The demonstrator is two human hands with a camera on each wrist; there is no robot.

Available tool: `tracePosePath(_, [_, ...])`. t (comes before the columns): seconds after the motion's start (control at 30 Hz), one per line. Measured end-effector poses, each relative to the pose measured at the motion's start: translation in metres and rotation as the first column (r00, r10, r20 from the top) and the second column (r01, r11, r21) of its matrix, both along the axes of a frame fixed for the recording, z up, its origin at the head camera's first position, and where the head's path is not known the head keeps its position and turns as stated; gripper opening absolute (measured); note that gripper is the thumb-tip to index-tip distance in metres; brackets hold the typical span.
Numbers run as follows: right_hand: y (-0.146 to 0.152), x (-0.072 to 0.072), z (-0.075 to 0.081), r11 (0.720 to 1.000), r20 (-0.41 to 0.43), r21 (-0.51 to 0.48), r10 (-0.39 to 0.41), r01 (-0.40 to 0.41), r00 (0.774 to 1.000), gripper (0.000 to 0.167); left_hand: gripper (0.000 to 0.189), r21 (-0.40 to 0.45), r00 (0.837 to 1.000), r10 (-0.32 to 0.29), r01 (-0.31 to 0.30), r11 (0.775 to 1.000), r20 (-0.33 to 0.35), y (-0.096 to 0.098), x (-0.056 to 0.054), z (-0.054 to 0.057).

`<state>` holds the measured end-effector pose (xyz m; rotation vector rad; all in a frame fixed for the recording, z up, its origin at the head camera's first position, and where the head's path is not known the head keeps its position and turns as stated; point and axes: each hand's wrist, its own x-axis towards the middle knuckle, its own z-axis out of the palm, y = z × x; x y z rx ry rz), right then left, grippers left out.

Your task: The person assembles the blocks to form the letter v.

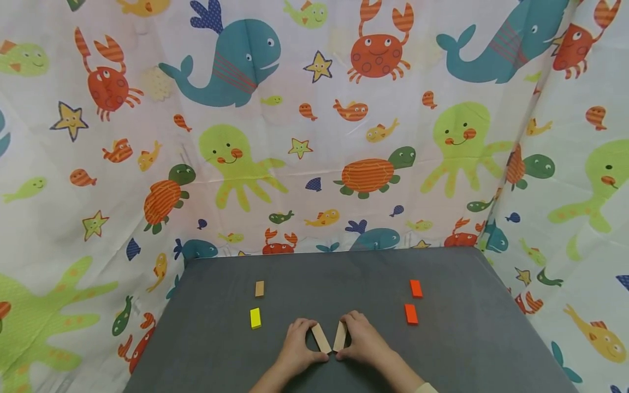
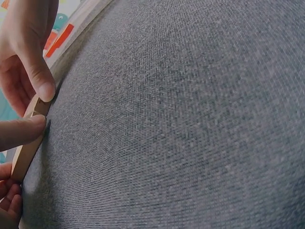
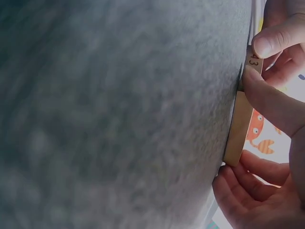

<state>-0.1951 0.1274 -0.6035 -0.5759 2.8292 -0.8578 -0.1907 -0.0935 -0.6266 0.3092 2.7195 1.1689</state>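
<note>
In the head view my left hand (image 1: pixel 297 346) pinches a plain wooden block (image 1: pixel 321 338) lengthwise between thumb and fingers. Beside it, my right hand (image 1: pixel 363 341) grips a second wooden block (image 1: pixel 340 336) the same way. The two blocks form a V on the table, near ends close together at the thumbs, far ends apart. Seen from the right wrist, the right hand's block (image 3: pixel 239 126) has a bare side, and the left hand's block (image 3: pixel 254 61) bears dark printed characters on its end. The left wrist view shows the left hand's block (image 2: pixel 26 157) at its left edge.
A small tan block (image 1: pixel 259 289) and a yellow block (image 1: pixel 255 318) lie to the left on the grey cloth-covered table (image 1: pixel 211 355). To the right lie two red-orange blocks (image 1: pixel 416 289) (image 1: pixel 411 314). A curtain (image 1: pixel 295 207) printed with sea animals hangs behind and beside the table.
</note>
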Motion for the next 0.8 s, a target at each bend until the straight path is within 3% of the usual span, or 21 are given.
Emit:
tracePosePath(0.3, [-0.0045, 0.0052, 0.0014, 0.999, -0.036, 0.034, -0.012, 0.014, 0.999, 0.081, 0.078, -0.001, 1.000, -0.005, 0.005, 1.000, 0.018, 0.0004, -0.0013, -0.0029])
tracePosePath(0.53, [-0.0064, 0.0051, 0.0038, 0.999, -0.012, 0.032, -0.019, 0.019, 1.000, 0.083, 0.079, -0.005, 1.000, -0.016, 0.016, 1.000, 0.017, -0.0019, -0.0001, -0.0018])
tracePosePath(0.8, [-0.0049, 0.0049, 0.0023, 1.000, 0.012, 0.000, -0.023, 0.023, 1.000, 0.090, 0.103, 0.010, 0.999, -0.017, 0.017, 1.000, 0.038, -0.0028, 0.0018, -0.0021])
